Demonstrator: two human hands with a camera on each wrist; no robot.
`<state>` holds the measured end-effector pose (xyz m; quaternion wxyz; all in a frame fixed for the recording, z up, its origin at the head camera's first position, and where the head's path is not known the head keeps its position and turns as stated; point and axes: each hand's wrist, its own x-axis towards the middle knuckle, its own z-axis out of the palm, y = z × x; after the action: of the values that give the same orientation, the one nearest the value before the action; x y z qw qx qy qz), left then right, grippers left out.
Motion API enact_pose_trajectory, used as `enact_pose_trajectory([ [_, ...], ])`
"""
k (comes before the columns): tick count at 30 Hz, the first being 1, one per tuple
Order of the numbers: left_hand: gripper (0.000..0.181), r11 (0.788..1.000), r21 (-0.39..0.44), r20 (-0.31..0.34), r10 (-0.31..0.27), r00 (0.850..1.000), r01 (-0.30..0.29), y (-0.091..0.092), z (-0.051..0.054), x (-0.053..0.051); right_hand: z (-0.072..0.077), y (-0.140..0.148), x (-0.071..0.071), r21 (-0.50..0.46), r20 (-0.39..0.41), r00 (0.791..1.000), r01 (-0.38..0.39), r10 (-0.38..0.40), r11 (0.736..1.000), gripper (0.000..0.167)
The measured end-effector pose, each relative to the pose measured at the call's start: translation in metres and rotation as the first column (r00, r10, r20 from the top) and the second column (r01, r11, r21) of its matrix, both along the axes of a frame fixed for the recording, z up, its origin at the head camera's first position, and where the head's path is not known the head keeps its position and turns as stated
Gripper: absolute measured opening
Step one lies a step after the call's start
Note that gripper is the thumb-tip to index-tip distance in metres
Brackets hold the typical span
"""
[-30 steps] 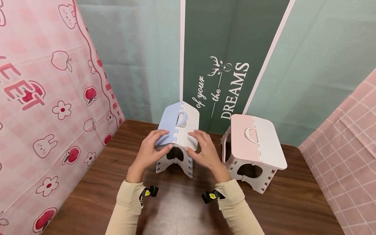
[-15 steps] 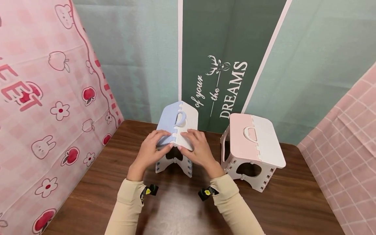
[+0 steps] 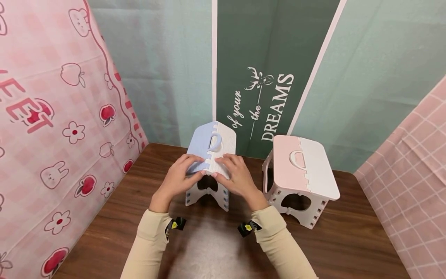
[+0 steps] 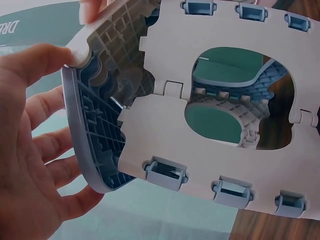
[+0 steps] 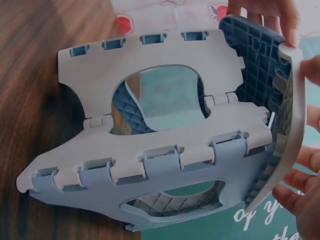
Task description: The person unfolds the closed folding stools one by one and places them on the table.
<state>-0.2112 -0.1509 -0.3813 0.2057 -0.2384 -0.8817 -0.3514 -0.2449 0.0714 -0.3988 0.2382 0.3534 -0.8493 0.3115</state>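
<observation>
A blue-and-white folding stool (image 3: 202,144) stands on the wooden table, its two-part top peaked along the middle seam. My left hand (image 3: 178,179) rests on the near blue half, fingers over the top. On the white half rests my right hand (image 3: 240,179), its thumb at the front edge close to the left thumb, beside the seam. A blue loop handle (image 3: 217,142) stands up from the seam beyond the fingers. In the left wrist view, the stool's white end panel (image 4: 150,125) and the ribbed underside of the top show; the right wrist view shows a blue side panel (image 5: 190,172).
A second folding stool (image 3: 289,166), pink and white with a flat top, stands to the right on the table. A pink printed cloth (image 3: 69,155) hangs at the left, a green cloth (image 3: 244,46) behind, and a pink checked cloth (image 3: 400,186) at the right.
My right hand has moved left across the white half toward the seam, bringing the two thumbs closer. The left fingers have edged toward the seam. Both stools stay in place.
</observation>
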Motion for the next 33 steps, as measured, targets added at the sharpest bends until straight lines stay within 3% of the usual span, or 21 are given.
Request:
enact_pose_trajectory([
  [8, 0.029, 1.000, -0.019, 0.023, 0.020, 1.000, -0.020, -0.0032, 0.0020, -0.0026, 0.0028, -0.0023, -0.0015, 0.008, 0.040, 0.999, -0.008, 0.007, 1.000, 0.039],
  [21, 0.029, 0.997, -0.082, 0.046, 0.003, 0.999, 0.000, -0.0033, 0.0053, -0.0066, 0.0039, -0.0017, -0.0029, 0.048, 0.003, 1.000, 0.019, -0.019, 0.999, 0.037],
  [33, 0.028, 0.988, -0.155, 0.017, -0.007, 1.000, 0.010, -0.0031, 0.0055, -0.0089, 0.0051, -0.0004, -0.0013, 0.089, -0.039, 0.998, 0.057, -0.054, 0.994, 0.037],
])
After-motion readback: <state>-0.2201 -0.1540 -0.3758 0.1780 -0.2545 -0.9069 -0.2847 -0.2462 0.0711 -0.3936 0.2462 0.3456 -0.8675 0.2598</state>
